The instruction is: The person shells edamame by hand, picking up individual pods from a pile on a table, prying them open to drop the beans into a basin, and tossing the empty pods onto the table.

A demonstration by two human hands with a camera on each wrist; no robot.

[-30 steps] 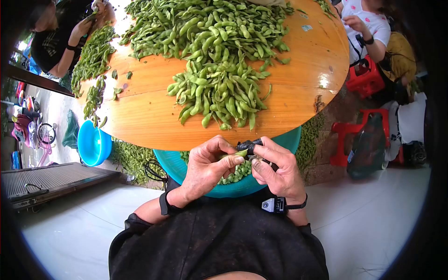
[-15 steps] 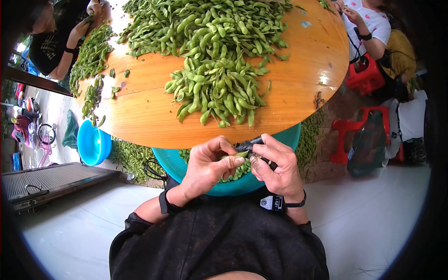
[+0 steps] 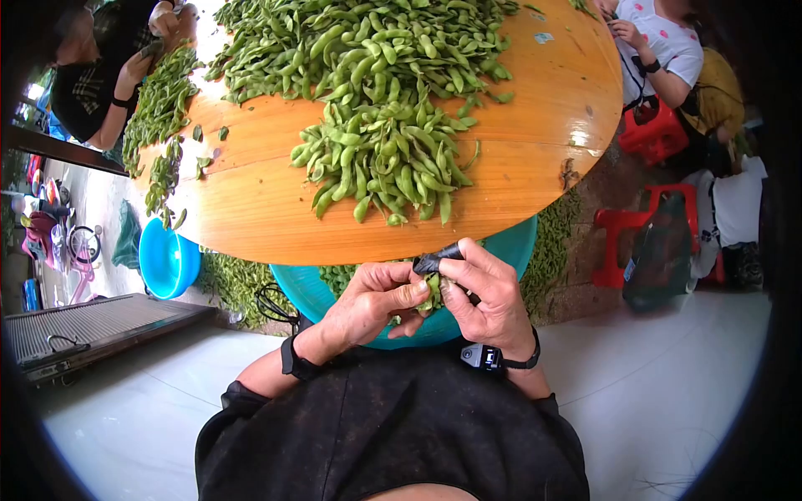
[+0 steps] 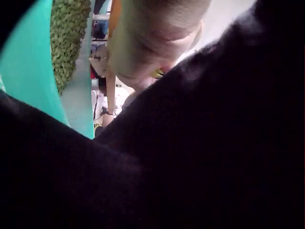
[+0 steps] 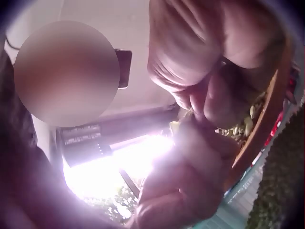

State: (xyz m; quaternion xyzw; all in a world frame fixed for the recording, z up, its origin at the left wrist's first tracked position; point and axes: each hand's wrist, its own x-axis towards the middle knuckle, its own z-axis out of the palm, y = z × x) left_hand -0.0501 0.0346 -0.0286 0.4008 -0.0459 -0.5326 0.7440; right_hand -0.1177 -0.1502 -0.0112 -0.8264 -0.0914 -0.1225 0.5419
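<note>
Above a teal basin (image 3: 302, 286), my left hand (image 3: 368, 302) pinches a green edamame pod (image 3: 433, 289) between thumb and fingers. From the other side my right hand (image 3: 491, 294) grips the same pod, its thumb pressed to it. Black wrapping (image 3: 438, 258) shows at the fingertips where the two hands meet. Shelled beans (image 4: 69, 40) lie in the basin in the left wrist view, partly hidden by the hands in the head view. Close up in the right wrist view, a small pale green bit of the pod (image 5: 177, 127) shows between the fingers.
A big heap of edamame pods (image 3: 380, 138) covers much of the round wooden table (image 3: 535, 125). A blue basin (image 3: 167, 263) stands at left, red stools (image 3: 614, 242) at right. One person (image 3: 92, 92) sits at far left, another (image 3: 664, 58) at far right.
The pod has turned from lying crosswise to standing more upright between the fingers. My right hand has shifted slightly left, closer to the left. The table appears slightly further left in view.
</note>
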